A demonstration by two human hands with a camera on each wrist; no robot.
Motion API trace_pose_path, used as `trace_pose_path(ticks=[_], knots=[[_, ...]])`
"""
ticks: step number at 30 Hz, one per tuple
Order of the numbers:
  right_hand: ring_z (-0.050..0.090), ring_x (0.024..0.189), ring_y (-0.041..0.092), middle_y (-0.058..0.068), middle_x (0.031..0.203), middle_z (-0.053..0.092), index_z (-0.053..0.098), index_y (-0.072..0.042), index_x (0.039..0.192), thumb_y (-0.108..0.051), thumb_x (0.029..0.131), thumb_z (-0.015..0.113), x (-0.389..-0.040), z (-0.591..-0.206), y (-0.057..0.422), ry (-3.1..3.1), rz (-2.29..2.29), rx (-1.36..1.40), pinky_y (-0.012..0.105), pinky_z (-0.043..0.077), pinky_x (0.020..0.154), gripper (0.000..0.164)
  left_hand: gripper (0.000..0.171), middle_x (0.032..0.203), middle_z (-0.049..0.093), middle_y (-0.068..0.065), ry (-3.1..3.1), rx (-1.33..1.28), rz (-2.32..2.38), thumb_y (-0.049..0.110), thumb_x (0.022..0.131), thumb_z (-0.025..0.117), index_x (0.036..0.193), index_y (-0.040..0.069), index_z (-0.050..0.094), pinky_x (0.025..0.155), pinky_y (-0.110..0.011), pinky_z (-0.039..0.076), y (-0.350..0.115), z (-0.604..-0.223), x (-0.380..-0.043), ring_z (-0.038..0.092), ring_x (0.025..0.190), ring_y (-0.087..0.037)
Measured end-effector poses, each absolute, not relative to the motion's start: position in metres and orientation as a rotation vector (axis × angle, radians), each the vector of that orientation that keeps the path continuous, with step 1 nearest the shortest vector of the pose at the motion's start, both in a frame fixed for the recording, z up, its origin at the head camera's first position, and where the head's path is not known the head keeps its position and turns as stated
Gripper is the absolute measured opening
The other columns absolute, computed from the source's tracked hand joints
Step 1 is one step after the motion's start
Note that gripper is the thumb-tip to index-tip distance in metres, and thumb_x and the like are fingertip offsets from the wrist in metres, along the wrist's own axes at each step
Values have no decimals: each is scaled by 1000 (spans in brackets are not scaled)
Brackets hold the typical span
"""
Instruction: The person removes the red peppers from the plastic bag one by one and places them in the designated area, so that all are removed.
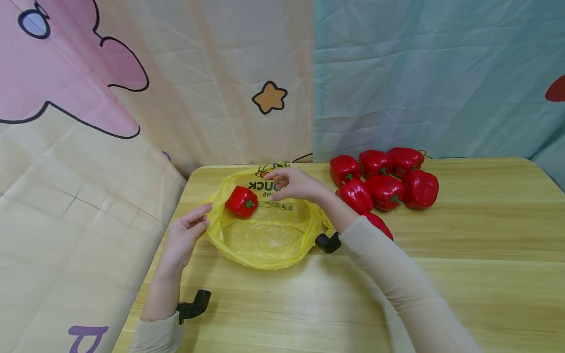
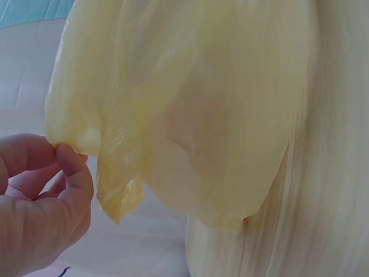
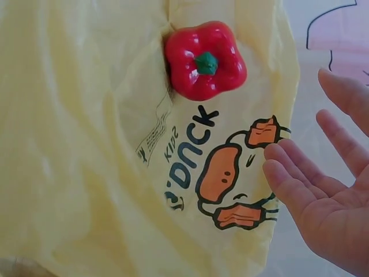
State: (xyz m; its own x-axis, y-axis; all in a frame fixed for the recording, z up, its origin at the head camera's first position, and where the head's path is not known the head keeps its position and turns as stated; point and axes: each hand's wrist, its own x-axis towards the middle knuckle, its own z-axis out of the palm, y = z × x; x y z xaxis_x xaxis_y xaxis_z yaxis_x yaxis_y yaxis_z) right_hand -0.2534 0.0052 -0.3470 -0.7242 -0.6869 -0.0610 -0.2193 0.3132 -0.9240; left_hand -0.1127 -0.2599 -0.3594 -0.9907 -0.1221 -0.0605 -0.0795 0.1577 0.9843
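A yellow plastic bag (image 1: 265, 245) printed with a duck stands wide-mouthed on the table. One red bell pepper (image 3: 206, 60) with a green stem lies inside it, toward the left in the head view. My left hand (image 1: 183, 240) pinches the left edge of the bag between thumb and finger; the left wrist view shows the plastic (image 2: 190, 115) hanging from those fingertips. Over the bag's far right part is my right hand (image 1: 293, 185), fingers spread and loosely bent, holding nothing. In the right wrist view its fingertips overlap the bag's edge beside the printed duck.
Several red bell peppers (image 1: 385, 191) sit grouped on the wooden table (image 1: 485, 220) right of the bag; one is partly covered by the right sleeve (image 1: 388, 274). Printed cloth (image 1: 397, 73) hangs behind and left of the table. Black wrist mounts (image 1: 194, 306) stick out from both forearms.
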Motion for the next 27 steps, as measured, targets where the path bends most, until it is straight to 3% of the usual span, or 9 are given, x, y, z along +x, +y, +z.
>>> trace_pose_path(ticks=[7, 16, 27], knots=[[51, 112, 35, 15, 124, 52, 57, -8, 127, -8, 79, 73, -256, -350, -8, 2109, -1416, -793, 36, 47, 90, 51, 42, 134, 45, -7, -2352, 242, -2012, -6, 92, 49, 133, -11, 40, 77, -11, 46, -257, -359, -113, 46, 92, -3], [51, 113, 35, 21, 127, 49, 57, -6, 126, -7, 79, 74, -258, -357, -24, 2089, -1451, -731, 36, 50, 87, 50, 43, 107, 53, 7, -2311, 244, -2044, -5, 92, 51, 134, -10, 41, 74, -11, 46, -257, -357, -113, 45, 91, -6], [51, 112, 31, 20, 128, 49, 57, -11, 126, -12, 79, 75, -257, -369, -45, 2121, -1477, -626, 37, 49, 86, 50, 43, 109, 53, 7, -2265, 291, -2054, -8, 90, 52, 133, -10, 43, 74, -11, 47, -255, -359, -114, 47, 89, -3]])
